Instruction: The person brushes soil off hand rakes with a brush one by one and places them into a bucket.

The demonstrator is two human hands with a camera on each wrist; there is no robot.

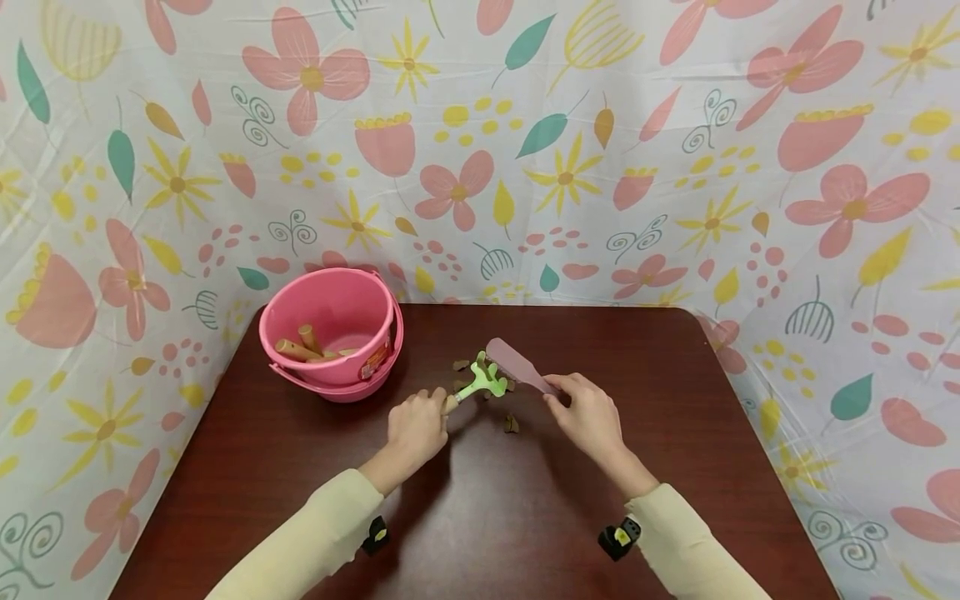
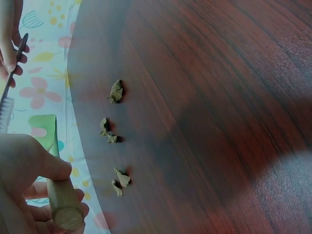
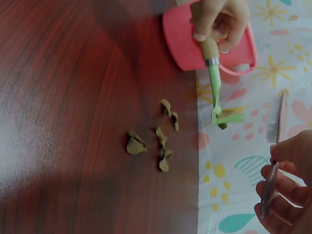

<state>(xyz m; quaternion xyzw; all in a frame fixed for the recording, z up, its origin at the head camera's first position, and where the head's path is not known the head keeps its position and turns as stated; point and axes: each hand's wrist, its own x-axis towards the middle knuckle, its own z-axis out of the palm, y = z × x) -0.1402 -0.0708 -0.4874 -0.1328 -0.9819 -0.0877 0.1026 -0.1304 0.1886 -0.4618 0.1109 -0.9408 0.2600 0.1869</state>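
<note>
My left hand [image 1: 418, 427] grips the wooden handle of a small green hand rake [image 1: 489, 380], its tines raised over the far middle of the table. A brown leaf bit [image 3: 223, 125] shows at the tines in the right wrist view. In my right hand [image 1: 588, 415] is a mauve brush [image 1: 513, 363], held by its handle with the flat back upward. White bristles [image 3: 273, 124] show beside the rake, apart from it in the right wrist view. Several curled, dry brown leaf pieces [image 2: 116, 91] lie on the table below; in the head view the tools partly hide some.
A pink bucket [image 1: 348, 390] stands at the table's far left, its handle hanging down. Wooden handles [image 1: 296, 350] lie inside it. Behind the dark wood table [image 1: 495, 517] hangs a flower-patterned cloth [image 1: 465, 108], also at both sides.
</note>
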